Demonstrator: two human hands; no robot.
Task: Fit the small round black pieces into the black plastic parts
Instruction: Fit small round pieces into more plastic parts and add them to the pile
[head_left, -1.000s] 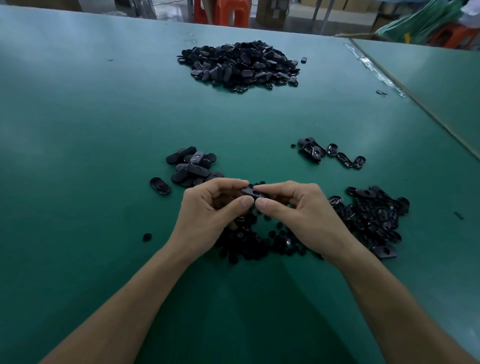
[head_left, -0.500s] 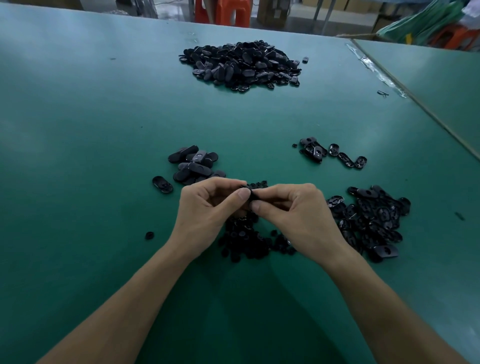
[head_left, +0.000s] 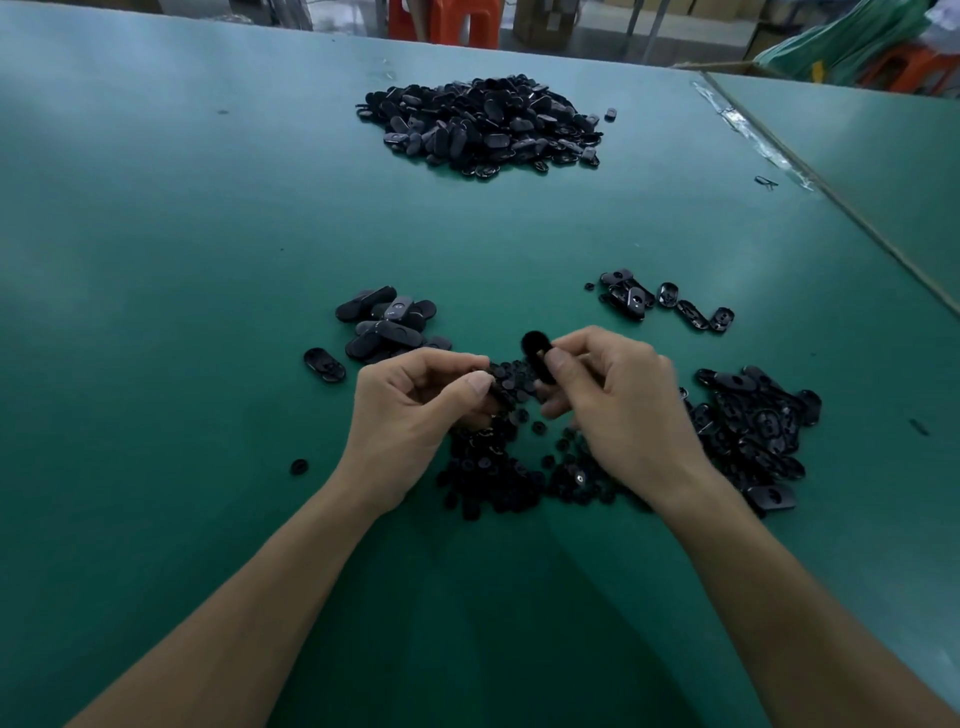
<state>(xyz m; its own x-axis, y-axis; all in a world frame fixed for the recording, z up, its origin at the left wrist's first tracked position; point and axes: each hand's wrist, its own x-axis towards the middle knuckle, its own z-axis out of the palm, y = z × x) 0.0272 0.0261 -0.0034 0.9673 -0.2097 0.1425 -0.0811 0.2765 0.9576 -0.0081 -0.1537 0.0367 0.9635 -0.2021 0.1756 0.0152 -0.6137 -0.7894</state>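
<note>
now against half a second ago: the two hands, then joined thumb to thumb on one part, are apart; the part has gone with the right hand and stands higher over the table.
right hand (head_left: 618, 410): thumb and forefinger pinch an oblong black plastic part (head_left: 537, 358) by its near end, its rounded far end sticking up clear of the fingers; the other fingers are curled under.
left hand (head_left: 410, 415): fingers curled narrow, thumb tip laid toward the forefinger just over the round pieces; whether a piece sits between them cannot be told, black against black.
gap between hands: small; the held part does not touch the left hand.
heap of small round black pieces (head_left: 498, 483): on the green table top (head_left: 156, 260), below and between both hands, partly hidden by them.
pile of open black shells (head_left: 753, 421): just right of the right wrist.
stack of closed dark oval parts (head_left: 387, 327): beyond the left hand, with a single oval part (head_left: 324, 364) lying apart at its left.
stray round piece (head_left: 299, 466): alone, left of the left wrist.
short row of parts (head_left: 665, 301): beyond the right hand.
big black heap (head_left: 483, 124): far across the table.
</note>
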